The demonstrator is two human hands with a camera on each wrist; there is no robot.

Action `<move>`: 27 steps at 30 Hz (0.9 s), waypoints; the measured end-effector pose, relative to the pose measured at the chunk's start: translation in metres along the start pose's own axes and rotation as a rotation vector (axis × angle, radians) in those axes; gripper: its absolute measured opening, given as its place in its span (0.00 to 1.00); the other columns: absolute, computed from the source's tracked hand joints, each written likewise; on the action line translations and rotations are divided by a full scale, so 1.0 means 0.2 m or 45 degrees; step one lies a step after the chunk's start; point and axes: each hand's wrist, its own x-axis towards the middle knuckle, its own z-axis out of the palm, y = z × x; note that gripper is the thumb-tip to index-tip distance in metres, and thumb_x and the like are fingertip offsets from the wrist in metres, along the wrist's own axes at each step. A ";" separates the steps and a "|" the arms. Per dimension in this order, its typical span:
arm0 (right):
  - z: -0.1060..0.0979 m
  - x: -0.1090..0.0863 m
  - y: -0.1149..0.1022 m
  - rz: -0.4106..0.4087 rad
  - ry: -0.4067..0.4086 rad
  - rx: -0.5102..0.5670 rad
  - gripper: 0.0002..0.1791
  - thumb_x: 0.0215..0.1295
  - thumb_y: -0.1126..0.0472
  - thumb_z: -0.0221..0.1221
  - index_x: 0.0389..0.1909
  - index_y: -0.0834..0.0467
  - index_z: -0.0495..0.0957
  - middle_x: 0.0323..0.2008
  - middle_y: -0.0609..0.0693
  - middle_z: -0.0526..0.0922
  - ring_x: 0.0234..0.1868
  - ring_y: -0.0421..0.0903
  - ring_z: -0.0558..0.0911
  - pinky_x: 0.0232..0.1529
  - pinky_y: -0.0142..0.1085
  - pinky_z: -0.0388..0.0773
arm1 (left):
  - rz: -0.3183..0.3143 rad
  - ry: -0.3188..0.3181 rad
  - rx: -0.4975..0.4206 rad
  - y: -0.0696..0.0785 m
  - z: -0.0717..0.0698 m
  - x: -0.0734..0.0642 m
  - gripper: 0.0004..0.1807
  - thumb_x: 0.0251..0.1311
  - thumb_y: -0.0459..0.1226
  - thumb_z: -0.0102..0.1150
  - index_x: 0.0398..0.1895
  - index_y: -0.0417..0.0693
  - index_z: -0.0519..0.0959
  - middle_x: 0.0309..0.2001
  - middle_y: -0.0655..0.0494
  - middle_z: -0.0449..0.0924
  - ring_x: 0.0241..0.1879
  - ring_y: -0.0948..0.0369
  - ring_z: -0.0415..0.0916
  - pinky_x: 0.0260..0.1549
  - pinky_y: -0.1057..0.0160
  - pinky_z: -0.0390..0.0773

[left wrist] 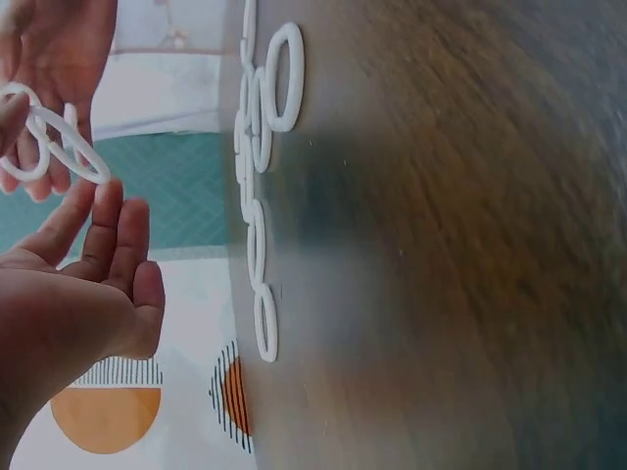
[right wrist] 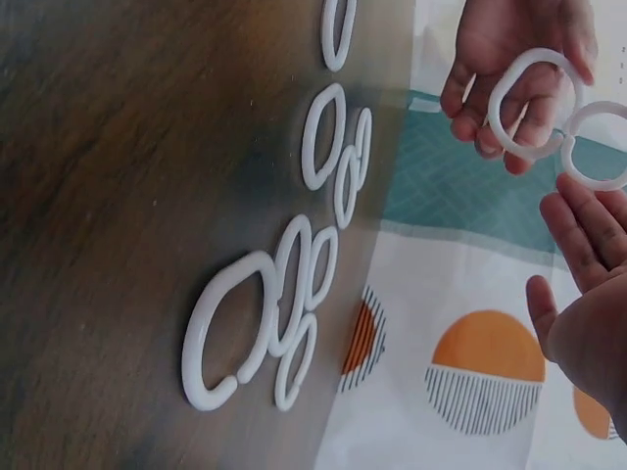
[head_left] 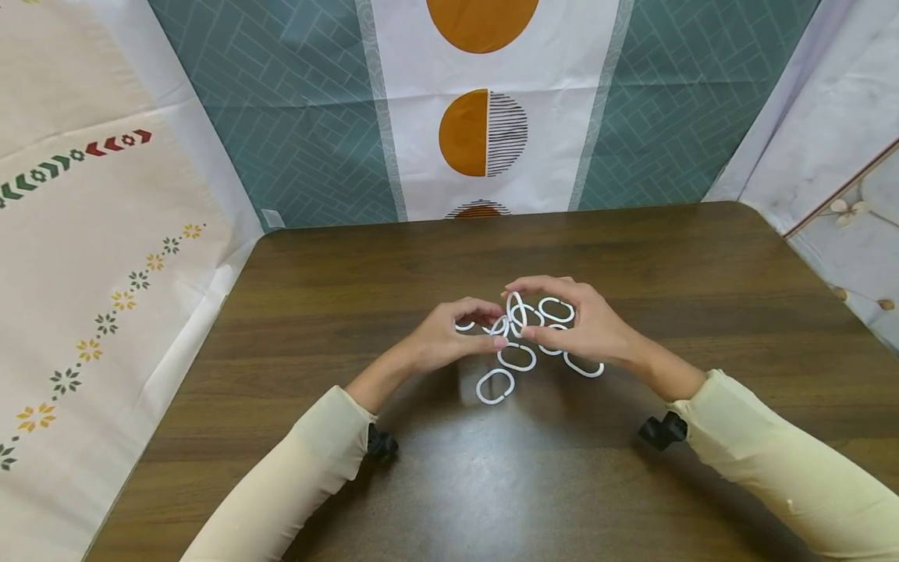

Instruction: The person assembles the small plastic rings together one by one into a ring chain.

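Note:
My left hand [head_left: 437, 337] pinches a white oval curtain ring [right wrist: 495, 108] between thumb and fingers. Opposite it, my right hand [head_left: 591, 321] holds a second white curtain ring [right wrist: 588, 183]. Both are raised above the table, and their edges meet or overlap between the fingertips. Whether one is hooked through the other, I cannot tell. Below the hands, several more loose curtain rings [head_left: 479, 388] lie flat on the wood, some touching each other. A small gap shows in the band of one lying curtain ring [right wrist: 196, 343]. In the head view, the fingers partly cover the middle rings.
The brown wooden table [head_left: 337, 265] reaches back to a patterned green and white cloth [head_left: 309, 117]. A cream cloth [head_left: 63, 273] hangs at the left. Black wrist cameras [head_left: 382, 445] sit under both cream sleeves [head_left: 295, 460].

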 end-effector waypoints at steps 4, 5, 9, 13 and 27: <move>0.01 0.00 -0.01 -0.019 -0.007 0.018 0.29 0.54 0.63 0.69 0.58 0.47 0.76 0.52 0.45 0.82 0.50 0.42 0.73 0.50 0.45 0.63 | -0.039 -0.007 -0.078 0.01 0.01 0.00 0.22 0.55 0.36 0.66 0.53 0.39 0.77 0.47 0.44 0.80 0.48 0.52 0.76 0.51 0.53 0.73; 0.01 0.00 -0.01 -0.028 -0.007 0.023 0.29 0.54 0.63 0.69 0.58 0.47 0.76 0.52 0.45 0.82 0.50 0.42 0.74 0.50 0.44 0.63 | -0.053 -0.011 -0.101 0.01 0.01 0.00 0.21 0.56 0.36 0.66 0.53 0.39 0.78 0.46 0.46 0.80 0.47 0.54 0.77 0.50 0.56 0.74; 0.01 0.01 -0.01 -0.054 -0.015 0.046 0.29 0.54 0.63 0.69 0.58 0.46 0.76 0.52 0.44 0.82 0.52 0.42 0.76 0.52 0.41 0.64 | -0.105 -0.027 -0.194 0.00 0.01 -0.01 0.21 0.58 0.35 0.64 0.54 0.39 0.77 0.46 0.49 0.81 0.46 0.59 0.77 0.49 0.63 0.76; 0.00 0.01 -0.01 -0.071 -0.015 0.056 0.29 0.54 0.62 0.70 0.58 0.46 0.76 0.52 0.40 0.81 0.51 0.41 0.78 0.52 0.36 0.67 | -0.152 -0.032 -0.282 0.01 0.00 -0.01 0.21 0.59 0.35 0.62 0.55 0.38 0.77 0.48 0.49 0.80 0.47 0.60 0.77 0.51 0.63 0.75; 0.03 0.01 -0.03 -0.067 -0.035 0.030 0.29 0.54 0.62 0.70 0.58 0.46 0.76 0.53 0.42 0.81 0.50 0.43 0.72 0.48 0.44 0.64 | -0.145 -0.105 -0.529 0.01 0.00 -0.02 0.19 0.60 0.30 0.57 0.53 0.25 0.73 0.42 0.55 0.77 0.45 0.61 0.73 0.51 0.63 0.73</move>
